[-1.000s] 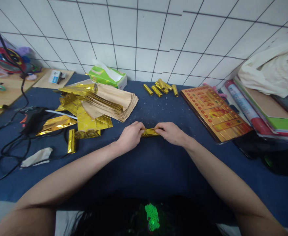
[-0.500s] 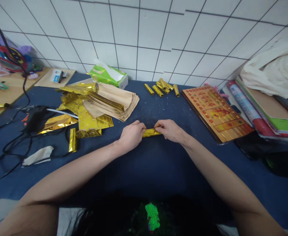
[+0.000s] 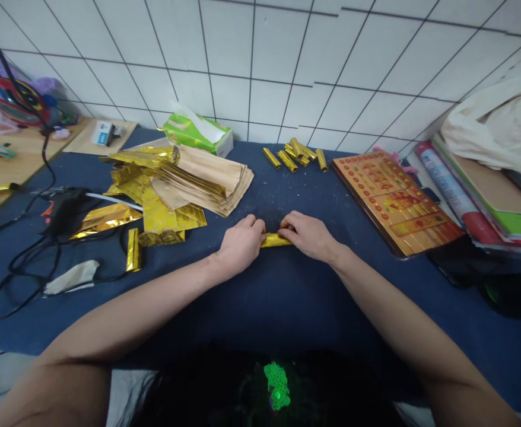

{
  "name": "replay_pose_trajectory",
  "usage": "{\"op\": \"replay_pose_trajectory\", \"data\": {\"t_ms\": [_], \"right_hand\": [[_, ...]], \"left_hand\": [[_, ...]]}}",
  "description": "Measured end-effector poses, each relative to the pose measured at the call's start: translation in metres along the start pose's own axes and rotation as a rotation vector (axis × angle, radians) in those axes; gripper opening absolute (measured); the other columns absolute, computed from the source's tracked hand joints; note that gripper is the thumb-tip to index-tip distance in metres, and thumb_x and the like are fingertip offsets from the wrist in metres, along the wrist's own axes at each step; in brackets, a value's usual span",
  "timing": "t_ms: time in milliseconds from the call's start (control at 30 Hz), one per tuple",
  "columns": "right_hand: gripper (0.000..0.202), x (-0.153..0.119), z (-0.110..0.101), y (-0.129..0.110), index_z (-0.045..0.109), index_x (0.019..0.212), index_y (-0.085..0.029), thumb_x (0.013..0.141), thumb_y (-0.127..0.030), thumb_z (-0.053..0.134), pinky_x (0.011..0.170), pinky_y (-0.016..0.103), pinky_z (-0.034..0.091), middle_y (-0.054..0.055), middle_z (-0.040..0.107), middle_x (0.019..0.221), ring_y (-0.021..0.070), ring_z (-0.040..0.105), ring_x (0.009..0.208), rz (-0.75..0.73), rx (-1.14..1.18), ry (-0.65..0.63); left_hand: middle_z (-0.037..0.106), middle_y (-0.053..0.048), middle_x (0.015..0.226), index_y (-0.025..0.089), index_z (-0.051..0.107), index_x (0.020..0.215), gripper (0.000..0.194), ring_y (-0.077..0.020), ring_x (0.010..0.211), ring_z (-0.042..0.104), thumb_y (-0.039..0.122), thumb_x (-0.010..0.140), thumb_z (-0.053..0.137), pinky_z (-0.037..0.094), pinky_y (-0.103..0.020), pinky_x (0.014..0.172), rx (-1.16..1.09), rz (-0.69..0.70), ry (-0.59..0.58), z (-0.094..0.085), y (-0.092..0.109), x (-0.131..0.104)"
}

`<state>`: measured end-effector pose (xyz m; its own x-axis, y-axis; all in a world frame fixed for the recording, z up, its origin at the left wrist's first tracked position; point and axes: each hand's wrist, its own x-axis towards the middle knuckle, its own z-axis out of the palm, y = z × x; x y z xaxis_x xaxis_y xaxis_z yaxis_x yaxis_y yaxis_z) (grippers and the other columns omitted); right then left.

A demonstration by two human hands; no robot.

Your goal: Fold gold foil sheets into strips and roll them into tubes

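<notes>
Head view, at the centre:
- One gold foil roll (image 3: 275, 240), narrow, lying crosswise just above the table (image 3: 269, 308) or on it (you cannot tell which), between your two hands.
- One left hand (image 3: 242, 240), yours, fingers curled together, pinching the roll's left end; the fingertips are partly hidden.
- One right hand (image 3: 309, 234), yours, thumb and fingers drawn together, pinching the roll's right end.

Head view, beyond your hands:
- One group of short gold rolls (image 3: 296, 153), some piled on each other, near the tiled wall (image 3: 273, 47).
- One green tissue pack (image 3: 196, 133), a white tissue standing out of its top.

Head view, to your left:
- One fanned stack of brown-backed sheets (image 3: 229, 181), its near layers showing gold.
- Several gold sheets (image 3: 158, 216), overlapping beside the stack.
- One separate gold roll (image 3: 133, 250), near the gold sheets.
- One black glue gun (image 3: 64, 210), lying by a shiny foil piece (image 3: 104, 219).
- One black cable (image 3: 13, 267), looped on the cloth.
- One whitish scrap (image 3: 73, 277), crumpled.

Head view, to your right:
- One flat orange-gold box or book (image 3: 398, 201), set at a slant, with red print.
- One red-ended tube (image 3: 447, 190), beside stacked folders (image 3: 487, 196).
- One pale cloth bag (image 3: 501, 124), slumped over the folders.
</notes>
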<state>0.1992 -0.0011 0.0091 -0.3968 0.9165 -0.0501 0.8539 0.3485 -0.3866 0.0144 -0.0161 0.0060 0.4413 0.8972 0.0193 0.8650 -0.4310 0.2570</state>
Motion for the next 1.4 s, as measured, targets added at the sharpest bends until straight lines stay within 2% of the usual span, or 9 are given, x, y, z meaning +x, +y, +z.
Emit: {"op": "replay_pose_trajectory", "data": {"t_ms": [133,233,433,633,800,1000,1100,1233,1400], "right_hand": [[0.021,-0.002,-0.005,0.000,0.056,0.073,-0.020,0.076,-0.041,0.056,0.057,0.025,0.034,-0.001,0.055,0.074,0.0116,0.050,0.062,0.005,0.041,-0.072],[0.019,-0.005,-0.008,-0.001,0.055,0.069,-0.020,0.076,-0.037,0.056,0.057,0.025,0.034,-0.002,0.057,0.072,0.0114,0.051,0.062,0.011,0.097,-0.088],[0.018,-0.008,-0.012,-0.004,0.060,0.083,-0.020,0.075,-0.036,0.057,0.056,0.024,0.034,-0.002,0.060,0.066,0.0118,0.053,0.060,0.083,0.195,-0.176],[0.014,-0.012,-0.012,-0.009,0.056,0.068,-0.019,0.075,-0.031,0.056,0.057,0.024,0.033,-0.002,0.060,0.069,0.0117,0.052,0.062,0.020,0.128,-0.154],[0.013,-0.023,-0.013,-0.015,0.053,0.071,-0.020,0.080,-0.029,0.053,0.056,0.023,0.033,-0.003,0.058,0.064,0.0106,0.051,0.057,-0.003,0.164,-0.011],[0.016,-0.039,-0.011,-0.020,0.054,0.072,-0.018,0.085,-0.027,0.049,0.059,0.024,0.036,0.001,0.060,0.069,0.0105,0.052,0.060,-0.187,0.119,0.250],[0.014,-0.041,-0.010,-0.022,0.055,0.074,-0.018,0.083,-0.028,0.052,0.060,0.024,0.039,0.000,0.061,0.069,0.0106,0.053,0.060,-0.119,0.253,0.227],[0.018,-0.041,-0.012,-0.025,0.060,0.090,-0.019,0.083,-0.033,0.051,0.055,0.023,0.041,-0.001,0.062,0.067,0.0100,0.054,0.056,0.003,0.505,0.035],[0.021,-0.040,-0.013,-0.027,0.060,0.078,-0.017,0.086,-0.030,0.045,0.053,0.021,0.038,-0.003,0.057,0.058,0.0084,0.052,0.052,-0.011,0.474,-0.016]], "left_hand": [[0.053,-0.004,0.091,0.019,0.055,0.092,0.013,-0.0167,0.081,0.056,0.022,0.086,0.044,0.043,-0.026,0.062,0.030,0.033,0.012,0.003,0.000,-0.002],[0.053,-0.004,0.091,0.019,0.056,0.095,0.015,-0.0170,0.081,0.056,0.021,0.087,0.043,0.043,-0.026,0.062,0.026,0.068,0.017,0.005,-0.001,-0.004],[0.052,-0.005,0.090,0.019,0.056,0.092,0.015,-0.0177,0.081,0.055,0.020,0.087,0.043,0.044,-0.027,0.062,0.053,0.121,0.042,0.007,-0.003,-0.006],[0.052,-0.005,0.088,0.019,0.057,0.090,0.016,-0.0175,0.078,0.054,0.019,0.087,0.041,0.044,-0.026,0.060,0.025,0.162,0.068,0.010,-0.005,-0.006],[0.057,-0.004,0.087,0.017,0.057,0.085,0.016,-0.0143,0.079,0.055,0.020,0.087,0.042,0.045,-0.027,0.072,-0.336,0.158,0.172,0.004,-0.007,-0.008],[0.060,0.001,0.060,0.015,0.057,0.086,0.023,-0.0100,0.054,0.056,0.032,0.087,0.042,0.043,-0.021,0.052,-0.935,0.018,-0.067,-0.001,-0.006,-0.009],[0.059,0.000,0.056,0.014,0.056,0.079,0.025,-0.0091,0.050,0.055,0.034,0.086,0.044,0.042,-0.019,0.048,-1.112,0.007,-0.053,0.000,-0.004,-0.010],[0.057,0.001,0.052,0.013,0.056,0.075,0.024,-0.0081,0.047,0.054,0.034,0.084,0.048,0.043,-0.019,0.047,-1.192,0.005,-0.017,-0.001,-0.002,-0.011],[0.057,0.002,0.054,0.013,0.055,0.079,0.019,-0.0073,0.045,0.054,0.030,0.084,0.047,0.043,-0.018,0.045,-1.218,-0.010,-0.013,-0.002,-0.001,-0.012]]}}
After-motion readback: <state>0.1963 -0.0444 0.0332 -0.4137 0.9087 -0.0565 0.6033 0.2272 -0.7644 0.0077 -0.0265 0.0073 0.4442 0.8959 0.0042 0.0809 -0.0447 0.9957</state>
